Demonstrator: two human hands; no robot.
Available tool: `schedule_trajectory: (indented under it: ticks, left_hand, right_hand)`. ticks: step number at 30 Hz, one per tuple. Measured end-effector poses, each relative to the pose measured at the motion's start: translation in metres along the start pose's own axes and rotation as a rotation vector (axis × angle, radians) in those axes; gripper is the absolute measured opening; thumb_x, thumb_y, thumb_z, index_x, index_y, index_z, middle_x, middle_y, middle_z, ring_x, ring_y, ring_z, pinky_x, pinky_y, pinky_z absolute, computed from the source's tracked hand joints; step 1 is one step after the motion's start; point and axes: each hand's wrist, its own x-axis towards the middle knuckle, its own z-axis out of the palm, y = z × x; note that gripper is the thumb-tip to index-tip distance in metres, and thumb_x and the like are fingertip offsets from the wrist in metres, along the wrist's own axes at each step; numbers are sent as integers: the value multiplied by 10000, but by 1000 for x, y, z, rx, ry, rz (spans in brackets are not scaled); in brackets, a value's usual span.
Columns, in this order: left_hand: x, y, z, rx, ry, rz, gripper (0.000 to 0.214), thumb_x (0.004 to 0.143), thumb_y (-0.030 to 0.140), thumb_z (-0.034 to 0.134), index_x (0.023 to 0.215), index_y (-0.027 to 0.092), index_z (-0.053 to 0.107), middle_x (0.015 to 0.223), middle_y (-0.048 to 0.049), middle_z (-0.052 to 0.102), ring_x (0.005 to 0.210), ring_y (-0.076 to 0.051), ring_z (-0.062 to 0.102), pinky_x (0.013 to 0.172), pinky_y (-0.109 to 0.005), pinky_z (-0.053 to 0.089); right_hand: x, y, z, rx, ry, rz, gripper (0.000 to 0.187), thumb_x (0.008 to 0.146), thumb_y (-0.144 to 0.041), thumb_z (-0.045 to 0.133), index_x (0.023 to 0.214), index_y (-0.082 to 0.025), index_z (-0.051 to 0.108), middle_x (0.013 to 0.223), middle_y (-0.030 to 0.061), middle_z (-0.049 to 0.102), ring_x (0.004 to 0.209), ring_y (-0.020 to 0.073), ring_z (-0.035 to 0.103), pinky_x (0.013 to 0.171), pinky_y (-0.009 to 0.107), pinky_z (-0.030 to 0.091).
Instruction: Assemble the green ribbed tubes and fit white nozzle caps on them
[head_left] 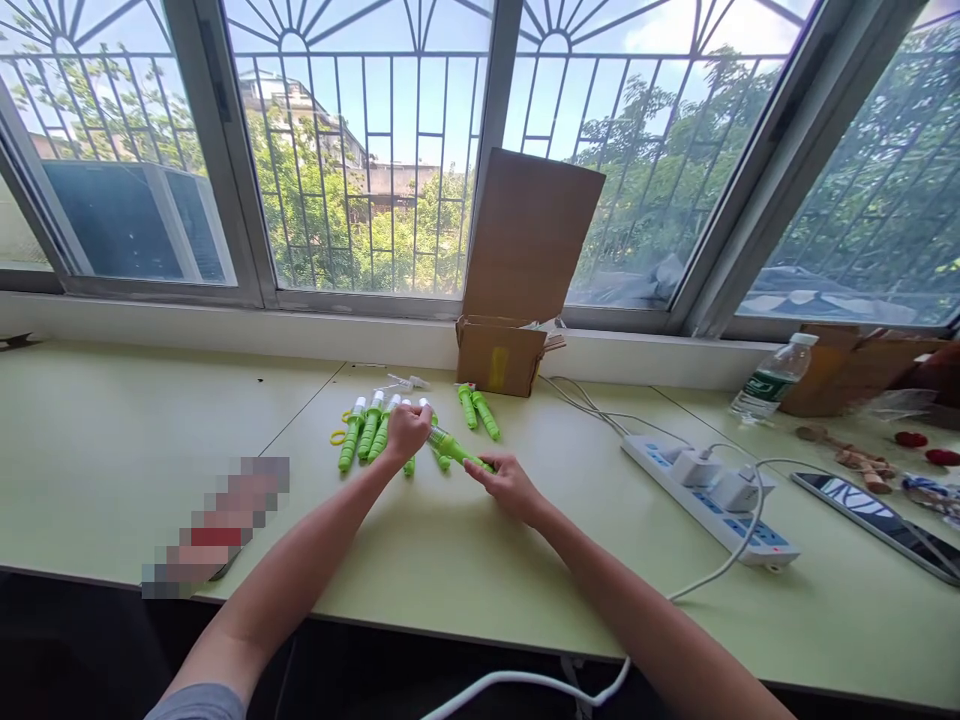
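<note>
"Near the centre of the frame, what is grasped?"

"One green tube (450,446): its upper end is enclosed by the grip of the left hand (409,432), its lower end by that of the right hand (510,487); presumably it is steadied that way."

"And the similar tubes (370,430)?"

"Left of centre, they are laid side by side on the tabletop (450,570), seemingly for easy reach. Two more tubes (486,415) are set apart, near the cardboard box (480,360)."
</note>
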Motion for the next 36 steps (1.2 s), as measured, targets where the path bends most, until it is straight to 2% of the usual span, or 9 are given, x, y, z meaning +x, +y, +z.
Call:
schedule_trajectory:
  ticks: [3, 5, 9, 13, 17, 21, 24, 29, 36]
  left_hand:
    - [-1, 3, -2, -22, 15, 51, 493, 803, 379, 450, 396, 195, 241, 378, 28, 225, 407, -84, 215, 489, -280, 158]
    - [-1, 5, -4, -24, 24, 94, 500, 822, 410, 429, 414, 193, 239, 392, 29, 217, 416, -85, 213, 487, -277, 159]
    - [-1, 5, -9, 32, 24, 198, 492, 838, 434, 400, 430, 188, 277, 405, 34, 233, 427, -88, 233, 487, -267, 186]
    - [-1, 1, -10, 202, 26, 257, 465, 886, 407, 358, 487, 178, 419, 428, 15, 372, 439, -103, 328, 499, -254, 221]
    - [-4, 1, -7, 336, 44, 235, 373, 926, 383, 336, 732, 172, 574, 601, -23, 572, 531, -136, 497, 524, -248, 293]
    - [-9, 3, -5, 348, 71, 280, 290, 935, 382, 353, 1052, 191, 536, 911, -52, 654, 772, -167, 612, 609, -254, 403]
    - [-14, 5, -2, 385, 10, 382, 327, 918, 396, 394, 1159, 189, 471, 1045, -78, 624, 922, -190, 605, 680, -274, 450]
    - [-22, 10, 6, 517, -149, 542, 349, 897, 367, 427, 1197, 188, 442, 1056, -87, 595, 916, -208, 593, 722, -311, 474]
    - [-25, 9, 9, 588, -246, 632, 311, 877, 305, 457, 1166, 190, 453, 1062, -86, 578, 940, -215, 578, 752, -324, 482]
  right_hand:
    - [1, 0, -1, 77, -29, 68, 450, 759, -603, 540, 710, -163, 618, 513, -59, 260, 473, 78, 204, 444, 237, 154]
    - [0, -2, 1, 65, -32, 63, 442, 762, -590, 545, 752, -159, 642, 508, -58, 289, 469, 79, 227, 442, 233, 172]
    - [-4, -3, 8, -111, 63, -67, 406, 787, -536, 533, 785, -153, 668, 579, -28, 469, 533, 102, 380, 499, 225, 283]
    - [-6, 3, 13, -342, 173, -120, 335, 812, -451, 520, 843, -159, 681, 615, -9, 561, 558, 121, 462, 544, 227, 333]
    - [-5, 8, 11, -450, 228, -91, 337, 809, -422, 516, 983, -183, 680, 676, 10, 635, 588, 147, 525, 573, 235, 375]
    - [-2, 8, 10, -473, 349, -23, 373, 825, -413, 477, 1074, -195, 650, 793, 35, 686, 664, 179, 591, 618, 250, 409]
    - [1, 8, 9, -509, 412, 69, 392, 833, -359, 455, 1154, -199, 612, 869, 51, 699, 747, 199, 620, 671, 258, 417]
    - [3, 13, 6, -594, 366, 223, 399, 848, -322, 432, 1199, -217, 590, 896, 61, 705, 817, 218, 628, 705, 267, 409]
    - [2, 11, 8, -661, 313, 234, 399, 856, -339, 437, 1224, -261, 572, 998, 48, 697, 925, 224, 627, 749, 274, 412]
